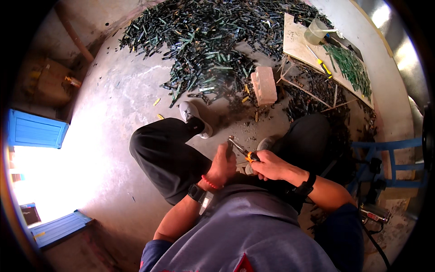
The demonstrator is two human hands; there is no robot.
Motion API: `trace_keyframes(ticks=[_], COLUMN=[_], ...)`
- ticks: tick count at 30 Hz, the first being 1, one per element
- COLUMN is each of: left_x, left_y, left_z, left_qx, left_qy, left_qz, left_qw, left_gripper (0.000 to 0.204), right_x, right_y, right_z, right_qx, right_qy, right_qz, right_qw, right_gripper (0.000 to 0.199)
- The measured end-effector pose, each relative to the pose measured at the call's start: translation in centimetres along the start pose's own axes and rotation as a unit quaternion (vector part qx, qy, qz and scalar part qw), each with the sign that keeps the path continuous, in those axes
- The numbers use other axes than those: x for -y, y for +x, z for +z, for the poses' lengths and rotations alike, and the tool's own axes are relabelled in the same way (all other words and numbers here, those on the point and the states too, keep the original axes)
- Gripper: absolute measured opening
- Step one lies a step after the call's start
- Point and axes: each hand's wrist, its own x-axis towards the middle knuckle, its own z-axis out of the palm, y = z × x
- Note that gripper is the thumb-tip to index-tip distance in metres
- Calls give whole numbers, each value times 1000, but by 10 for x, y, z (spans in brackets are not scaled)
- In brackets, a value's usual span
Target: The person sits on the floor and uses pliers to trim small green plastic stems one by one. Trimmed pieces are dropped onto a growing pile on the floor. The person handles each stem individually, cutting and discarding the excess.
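My left hand (pixel 221 164) is closed around a narrow dark piece (pixel 229 148), which stands up past the thumb. Its exact kind is too small to make out. My right hand (pixel 272 166) grips pliers with orange-and-black handles (pixel 251 157). Their metal jaws reach up and left to the top end of the dark piece and seem to touch it. Both hands are close together in front of my lap, between my bent knees. Fingers hide most of the dark piece and the ends of the handles.
A large heap of dark and green strips (pixel 213 41) covers the floor ahead. Near it stands a pinkish brick (pixel 264 86). On the right, a low board table (pixel 294 38) bears a plastic cup (pixel 316 31), a yellow-and-black screwdriver (pixel 324 68) and green strips (pixel 349 70). A blue chair frame (pixel 394 146) is at far right.
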Motion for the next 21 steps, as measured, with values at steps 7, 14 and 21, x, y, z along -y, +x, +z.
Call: trace_keyframes(ticks=[7, 14, 21], left_x=[-9, -3, -4], left_y=[-4, 1, 4], left_z=[1, -8, -9], left_qx=[70, 133, 119], left_qy=[-96, -143, -125], left_qz=[-91, -100, -106], left_qw=[989, 976, 979], left_gripper=[50, 49, 49], right_x=[-25, -31, -28], right_y=[1, -1, -5], right_z=[2, 0, 4], right_qx=[-33, -20, 66], right_qy=[278, 254, 222], right_qz=[-9, -11, -11], right_qw=[960, 967, 973], right_gripper=[18, 23, 25])
